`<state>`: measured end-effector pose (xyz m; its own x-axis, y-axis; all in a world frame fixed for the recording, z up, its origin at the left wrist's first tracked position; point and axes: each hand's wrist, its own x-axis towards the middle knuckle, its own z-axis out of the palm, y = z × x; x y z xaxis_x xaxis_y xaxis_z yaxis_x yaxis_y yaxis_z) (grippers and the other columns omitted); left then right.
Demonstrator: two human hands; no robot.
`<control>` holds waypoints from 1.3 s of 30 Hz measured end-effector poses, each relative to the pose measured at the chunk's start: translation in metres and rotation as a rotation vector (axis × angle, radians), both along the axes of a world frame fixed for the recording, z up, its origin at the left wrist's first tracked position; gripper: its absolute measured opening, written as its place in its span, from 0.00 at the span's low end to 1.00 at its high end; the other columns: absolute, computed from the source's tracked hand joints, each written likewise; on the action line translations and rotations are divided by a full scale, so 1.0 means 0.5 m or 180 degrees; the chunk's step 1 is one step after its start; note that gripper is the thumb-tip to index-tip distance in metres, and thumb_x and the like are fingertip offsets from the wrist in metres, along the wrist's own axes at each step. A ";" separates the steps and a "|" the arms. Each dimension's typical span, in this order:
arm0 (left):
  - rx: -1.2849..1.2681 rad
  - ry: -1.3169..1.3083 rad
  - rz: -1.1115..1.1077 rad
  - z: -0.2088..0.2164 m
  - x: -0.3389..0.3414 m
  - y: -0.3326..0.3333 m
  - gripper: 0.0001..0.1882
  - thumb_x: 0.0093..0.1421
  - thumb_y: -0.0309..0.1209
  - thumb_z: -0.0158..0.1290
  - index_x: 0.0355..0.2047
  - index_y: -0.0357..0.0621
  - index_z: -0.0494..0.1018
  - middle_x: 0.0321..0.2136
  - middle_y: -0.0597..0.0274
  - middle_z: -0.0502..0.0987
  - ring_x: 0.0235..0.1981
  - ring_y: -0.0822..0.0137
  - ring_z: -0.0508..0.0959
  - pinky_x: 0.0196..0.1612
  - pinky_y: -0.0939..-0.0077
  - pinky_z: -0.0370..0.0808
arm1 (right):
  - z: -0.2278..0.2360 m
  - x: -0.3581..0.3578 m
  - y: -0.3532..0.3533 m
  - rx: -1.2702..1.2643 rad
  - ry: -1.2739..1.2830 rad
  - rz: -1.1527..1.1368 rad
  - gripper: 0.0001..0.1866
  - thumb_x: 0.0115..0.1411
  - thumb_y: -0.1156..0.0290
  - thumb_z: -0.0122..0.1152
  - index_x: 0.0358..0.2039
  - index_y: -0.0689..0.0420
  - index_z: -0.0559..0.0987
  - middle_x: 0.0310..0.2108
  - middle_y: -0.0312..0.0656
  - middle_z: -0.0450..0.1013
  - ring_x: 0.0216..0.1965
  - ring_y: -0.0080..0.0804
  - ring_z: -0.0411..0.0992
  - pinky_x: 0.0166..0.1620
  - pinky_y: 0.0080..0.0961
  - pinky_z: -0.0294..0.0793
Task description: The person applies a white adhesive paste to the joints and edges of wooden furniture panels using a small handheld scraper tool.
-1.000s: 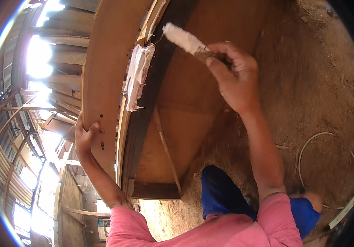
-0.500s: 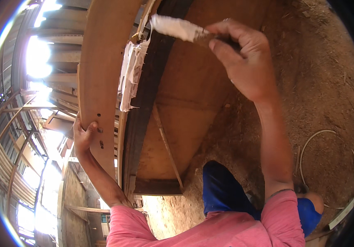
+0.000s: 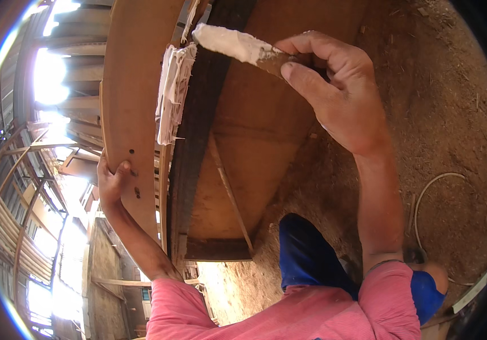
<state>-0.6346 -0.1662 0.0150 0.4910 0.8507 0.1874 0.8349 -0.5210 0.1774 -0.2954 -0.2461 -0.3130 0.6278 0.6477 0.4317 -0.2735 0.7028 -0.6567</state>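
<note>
My right hand (image 3: 337,85) pinches a thin flat wooden stick (image 3: 269,59) between thumb and fingers. Thick white paste (image 3: 223,42) coats its far half, and its tip is close to the edge of a long curved wooden structure. A ridged lump of white paste (image 3: 174,93) clings along that edge, with small strands sticking out sideways. On the left, my left hand (image 3: 112,180) is closed round the outer edge of a broad brown plank (image 3: 135,102), thumb on its face beside some dark holes. The fingers behind the plank are hidden.
A dark band (image 3: 212,96) runs beside the pasted edge, next to a wide brown panel (image 3: 254,153). A thin wooden strut (image 3: 229,192) slants across the panel. Bare earth (image 3: 441,113) lies to the right, with a pale looped hose (image 3: 419,209) on it.
The pasted stick has shifted slightly left and down with my right hand. Plank and paste lump appear a little farther left in view. My left hand keeps its hold on the plank.
</note>
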 end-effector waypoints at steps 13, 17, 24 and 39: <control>0.0084 -0.0007 0.0098 0.005 -0.014 0.007 0.38 0.58 0.43 0.69 0.61 0.33 0.67 0.37 0.60 0.80 0.34 0.72 0.79 0.38 0.76 0.76 | -0.004 -0.170 -0.018 0.0165 -0.0144 0.0848 0.11 0.62 0.74 0.60 0.44 0.61 0.82 0.30 0.50 0.80 0.30 0.34 0.79 0.37 0.32 0.77; 0.0153 -0.0042 0.0053 -0.001 -0.016 0.010 0.39 0.57 0.44 0.70 0.60 0.33 0.68 0.37 0.60 0.81 0.33 0.71 0.80 0.38 0.76 0.77 | -0.015 -0.138 -0.030 0.0322 -0.0147 0.0810 0.10 0.61 0.76 0.60 0.42 0.62 0.81 0.28 0.45 0.78 0.28 0.29 0.76 0.35 0.29 0.75; 0.0017 0.0025 0.0090 0.004 -0.003 0.003 0.41 0.56 0.49 0.70 0.59 0.33 0.69 0.41 0.58 0.81 0.37 0.70 0.80 0.42 0.75 0.77 | -0.006 -0.132 -0.050 0.0439 0.0024 0.0583 0.07 0.59 0.79 0.60 0.39 0.63 0.80 0.28 0.38 0.74 0.27 0.18 0.69 0.31 0.19 0.69; -0.0078 -0.0409 -0.0075 -0.006 0.003 -0.009 0.35 0.54 0.40 0.72 0.56 0.34 0.71 0.41 0.60 0.80 0.37 0.72 0.80 0.37 0.77 0.80 | 0.043 -0.105 -0.052 0.0236 0.0135 -0.0001 0.09 0.61 0.83 0.60 0.42 0.61 0.79 0.32 0.36 0.74 0.32 0.18 0.70 0.36 0.19 0.71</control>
<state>-0.6331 -0.1709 0.0122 0.4842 0.8444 0.2292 0.7921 -0.5343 0.2951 -0.3477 -0.2719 -0.2916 0.6468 0.6146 0.4515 -0.2995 0.7492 -0.5907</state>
